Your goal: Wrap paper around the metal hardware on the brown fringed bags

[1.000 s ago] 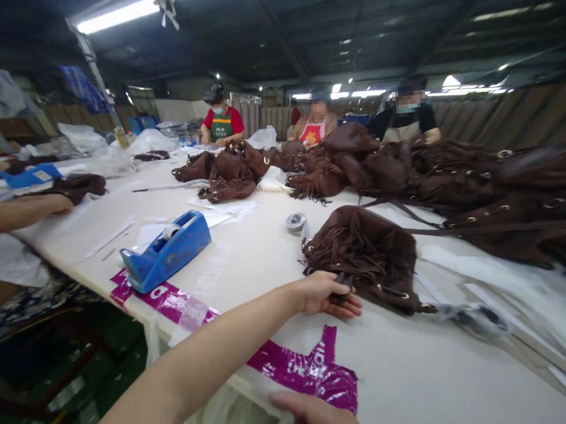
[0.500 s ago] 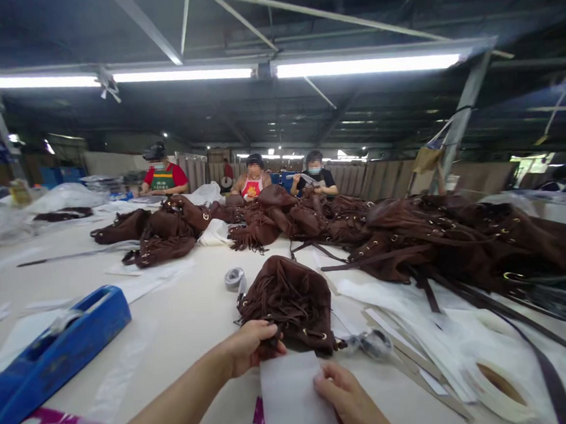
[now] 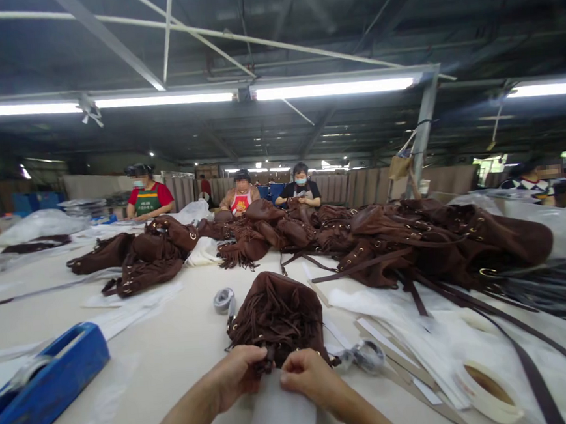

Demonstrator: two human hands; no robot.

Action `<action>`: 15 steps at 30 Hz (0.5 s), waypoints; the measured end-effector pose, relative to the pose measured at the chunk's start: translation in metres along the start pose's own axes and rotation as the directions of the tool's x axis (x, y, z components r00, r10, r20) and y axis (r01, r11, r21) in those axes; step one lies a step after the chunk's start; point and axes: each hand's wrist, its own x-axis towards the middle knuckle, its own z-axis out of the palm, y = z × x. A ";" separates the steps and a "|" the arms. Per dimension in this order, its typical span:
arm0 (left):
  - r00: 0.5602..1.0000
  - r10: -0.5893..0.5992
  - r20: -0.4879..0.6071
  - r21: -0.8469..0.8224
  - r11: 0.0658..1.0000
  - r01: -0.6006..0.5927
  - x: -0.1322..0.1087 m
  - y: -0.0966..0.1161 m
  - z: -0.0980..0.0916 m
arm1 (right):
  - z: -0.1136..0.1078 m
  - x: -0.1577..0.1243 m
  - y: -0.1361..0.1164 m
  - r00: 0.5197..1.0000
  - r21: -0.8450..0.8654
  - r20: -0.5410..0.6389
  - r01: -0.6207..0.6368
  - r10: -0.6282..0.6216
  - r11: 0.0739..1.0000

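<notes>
A brown fringed suede bag lies on the white table right in front of me. My left hand is closed on the bag's near edge. My right hand is closed beside it, gripping the top of a white sheet that runs down toward me and meets the bag's opening. The two hands nearly touch.
A blue tape dispenser sits at the left. A grey tape roll lies behind the bag, a white tape roll and white strips to the right. Many brown bags are piled across the table. Several people work at the far side.
The view has swung up and to the right. My right hand has brought the white sheet up from the table's edge to the bag's opening, close to my left hand.
</notes>
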 end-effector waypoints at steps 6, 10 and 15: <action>0.994 0.076 -0.073 0.033 0.997 -0.074 0.002 -0.008 -0.004 | 0.021 0.015 0.012 1.000 0.215 0.021 -0.015 0.011 0.976; 0.989 0.094 -0.113 0.042 0.995 -0.090 0.004 -0.014 -0.004 | 0.023 -0.001 0.038 0.996 0.626 0.012 -0.078 0.091 0.776; 0.983 0.101 -0.153 0.061 0.994 -0.093 0.007 -0.020 -0.004 | 0.027 -0.014 0.053 0.990 0.748 0.095 -0.140 0.104 0.649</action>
